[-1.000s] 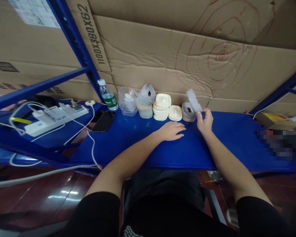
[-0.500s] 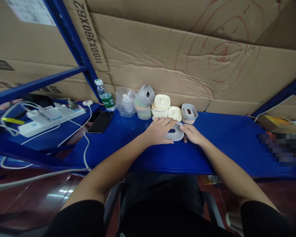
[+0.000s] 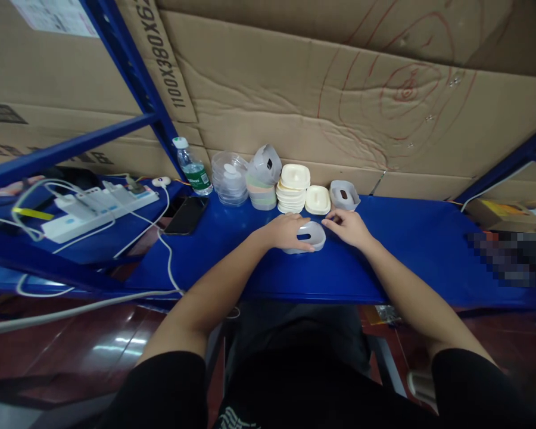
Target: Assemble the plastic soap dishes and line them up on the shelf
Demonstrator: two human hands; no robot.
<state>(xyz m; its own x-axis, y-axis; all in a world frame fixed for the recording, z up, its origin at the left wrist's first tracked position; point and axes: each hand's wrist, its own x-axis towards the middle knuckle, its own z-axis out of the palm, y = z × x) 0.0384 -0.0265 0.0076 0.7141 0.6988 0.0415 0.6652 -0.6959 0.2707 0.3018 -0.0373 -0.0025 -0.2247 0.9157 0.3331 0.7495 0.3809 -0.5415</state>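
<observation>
Resting flat on blue shelf, near front edge: grey lid, brought down from mid-air a second ago. Left hand now covers its left side, fingers together, pressing. Right hand let go, fingers loosely apart beside it. Lid's left half hidden. Cream stack and grey dish at back edge.

Blue shelf with stacked lids
</observation>
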